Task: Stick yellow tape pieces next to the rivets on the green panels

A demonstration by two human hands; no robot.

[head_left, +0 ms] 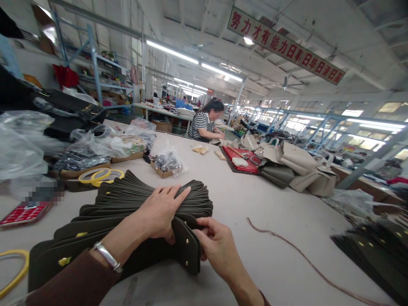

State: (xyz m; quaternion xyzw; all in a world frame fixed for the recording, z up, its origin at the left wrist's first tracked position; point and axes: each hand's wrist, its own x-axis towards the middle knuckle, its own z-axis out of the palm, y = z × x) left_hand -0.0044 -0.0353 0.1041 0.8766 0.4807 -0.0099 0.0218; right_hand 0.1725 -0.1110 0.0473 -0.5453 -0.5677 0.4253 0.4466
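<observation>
A fanned stack of dark olive, round-cornered, leather-like panels [127,197] lies on the pale worktop [248,263] leftward beneath the hands, panels lengthwise left to right, the left hand [159,212] spread across it, the right hand [216,242], nearer the gold-studded end [187,250], pinching its edge.

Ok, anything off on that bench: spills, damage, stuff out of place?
No clear spill or damage. One thing looks stray: a loose brown cord trails in a curve across the table, to the right of the right hand, and ties nothing in view. The dark pieces fan unevenly but look intact.
</observation>
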